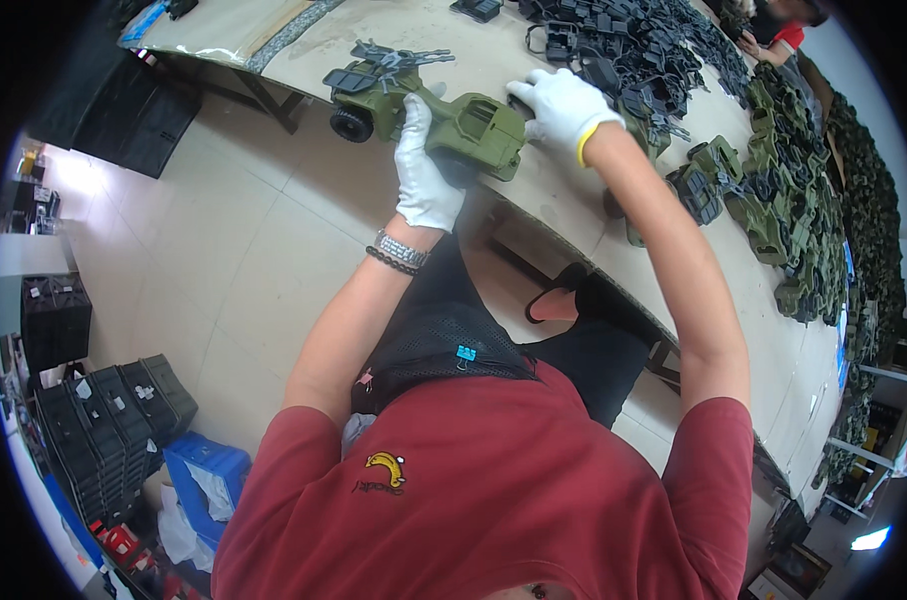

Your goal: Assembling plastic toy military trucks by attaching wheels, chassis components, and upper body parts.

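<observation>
A green toy vehicle (484,135) with a dark grey rack and gun-like parts (389,65) on one end is held above the near table edge. My left hand (426,175), in a white glove, is closed round its side, thumb on top. One black wheel (352,124) shows at its left end; the wheels under its right end are mostly hidden. Just right of the vehicle, my right hand (571,108), gloved in white with a yellow cuff, has curled fingers. Something dark shows at its fingertips, too covered to name.
Dark plastic parts (624,45) lie heaped across the table (564,215). More green toy vehicles (774,215) crowd its right side, some beside my right forearm. A co-worker (774,40) is at the far right. Black crates (104,430) and a blue crate (209,475) stand at left.
</observation>
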Demonstrator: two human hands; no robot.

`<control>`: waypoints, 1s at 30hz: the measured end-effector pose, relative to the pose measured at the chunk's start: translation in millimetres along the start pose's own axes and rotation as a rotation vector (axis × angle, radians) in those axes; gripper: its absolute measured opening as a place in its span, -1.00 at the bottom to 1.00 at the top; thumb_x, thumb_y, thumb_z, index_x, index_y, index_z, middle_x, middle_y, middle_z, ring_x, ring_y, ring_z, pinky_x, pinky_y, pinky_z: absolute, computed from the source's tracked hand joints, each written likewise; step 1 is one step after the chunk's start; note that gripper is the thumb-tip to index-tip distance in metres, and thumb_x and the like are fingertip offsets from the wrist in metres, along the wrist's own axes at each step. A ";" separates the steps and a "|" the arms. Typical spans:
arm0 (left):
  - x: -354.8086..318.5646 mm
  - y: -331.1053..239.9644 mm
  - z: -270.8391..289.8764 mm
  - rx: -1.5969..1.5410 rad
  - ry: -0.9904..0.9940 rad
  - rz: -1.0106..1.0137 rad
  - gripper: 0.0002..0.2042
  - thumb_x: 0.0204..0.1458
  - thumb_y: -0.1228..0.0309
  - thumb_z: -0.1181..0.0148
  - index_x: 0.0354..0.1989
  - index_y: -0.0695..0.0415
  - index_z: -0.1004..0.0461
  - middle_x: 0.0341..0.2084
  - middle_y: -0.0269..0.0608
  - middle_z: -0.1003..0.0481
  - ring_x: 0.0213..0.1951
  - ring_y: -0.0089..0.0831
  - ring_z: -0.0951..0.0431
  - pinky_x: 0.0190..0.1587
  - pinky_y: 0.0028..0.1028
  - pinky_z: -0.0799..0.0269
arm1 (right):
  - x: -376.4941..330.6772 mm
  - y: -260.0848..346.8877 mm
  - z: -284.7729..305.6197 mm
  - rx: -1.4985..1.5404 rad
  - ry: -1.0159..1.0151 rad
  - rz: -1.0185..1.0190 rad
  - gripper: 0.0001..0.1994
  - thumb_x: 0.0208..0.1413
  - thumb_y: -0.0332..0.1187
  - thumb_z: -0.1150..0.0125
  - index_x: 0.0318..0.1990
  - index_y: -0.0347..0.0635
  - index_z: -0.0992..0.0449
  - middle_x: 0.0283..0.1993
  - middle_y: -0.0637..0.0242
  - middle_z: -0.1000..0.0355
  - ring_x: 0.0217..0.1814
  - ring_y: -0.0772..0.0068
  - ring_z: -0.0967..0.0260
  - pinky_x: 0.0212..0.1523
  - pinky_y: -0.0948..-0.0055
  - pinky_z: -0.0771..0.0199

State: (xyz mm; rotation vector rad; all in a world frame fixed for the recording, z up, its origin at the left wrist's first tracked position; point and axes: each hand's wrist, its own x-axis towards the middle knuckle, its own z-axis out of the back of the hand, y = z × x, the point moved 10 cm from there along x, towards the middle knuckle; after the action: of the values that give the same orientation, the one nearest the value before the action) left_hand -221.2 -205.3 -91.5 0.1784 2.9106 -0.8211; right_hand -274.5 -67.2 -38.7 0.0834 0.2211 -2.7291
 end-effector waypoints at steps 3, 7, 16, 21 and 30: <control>-2.4 -3.2 0.6 0.044 -0.015 -0.030 -0.36 0.22 -0.13 -0.10 0.21 0.21 -0.36 0.05 -0.13 -0.44 0.12 -0.24 -0.47 0.19 -0.16 -0.44 | -11.5 -5.4 -1.9 0.072 0.002 -0.034 -0.41 0.01 -0.16 -0.35 0.24 -0.01 -0.42 0.17 0.09 -0.40 0.10 -0.08 -0.42 0.09 0.12 -0.50; -1.5 -12.9 0.4 0.094 0.024 -0.109 -0.38 0.23 -0.11 -0.10 0.22 0.18 -0.35 0.05 -0.13 -0.43 0.11 -0.23 -0.49 0.18 -0.14 -0.46 | -27.6 -21.2 5.5 0.115 -0.108 -0.042 -0.41 0.01 -0.01 -0.36 0.20 0.02 -0.45 0.06 0.07 -0.43 0.03 -0.04 -0.46 0.04 0.12 -0.52; -38.0 -34.1 -37.1 0.304 0.146 -0.308 -0.69 0.22 0.37 -0.25 0.11 0.16 -0.46 -0.05 -0.37 -0.52 -0.05 -0.60 -0.48 0.06 -0.51 -0.40 | -125.3 48.0 87.9 0.802 -0.558 -0.035 -0.31 -0.07 -0.27 -0.42 0.30 0.00 -0.40 0.08 0.08 -0.36 0.13 0.06 -0.37 0.16 0.26 -0.42; -50.7 -29.6 -45.7 0.406 0.199 -0.297 -0.66 0.21 0.43 -0.25 0.14 0.19 -0.43 -0.03 -0.36 -0.51 -0.03 -0.58 -0.48 0.09 -0.51 -0.39 | -143.7 47.1 85.8 0.862 -0.614 0.000 -0.26 -0.13 -0.37 -0.43 0.33 0.04 -0.39 0.12 0.11 -0.37 0.21 0.05 -0.30 0.23 0.23 -0.35; -75.3 -19.5 -67.5 0.504 0.275 -0.240 -0.65 0.17 0.48 -0.29 0.12 0.21 -0.44 -0.05 -0.37 -0.51 -0.08 -0.61 -0.49 0.02 -0.55 -0.43 | -173.8 54.9 89.9 0.634 -0.608 0.171 0.16 -0.22 0.44 -0.20 0.39 -0.34 -0.15 0.40 -0.09 -0.20 0.21 -0.21 -0.27 0.21 0.06 -0.32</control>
State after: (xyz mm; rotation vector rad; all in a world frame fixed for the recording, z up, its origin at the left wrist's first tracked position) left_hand -154.8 -192.5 -13.8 -0.0235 2.9385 -1.6872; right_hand -95.6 -64.9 57.7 -0.5173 -0.7776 -2.4100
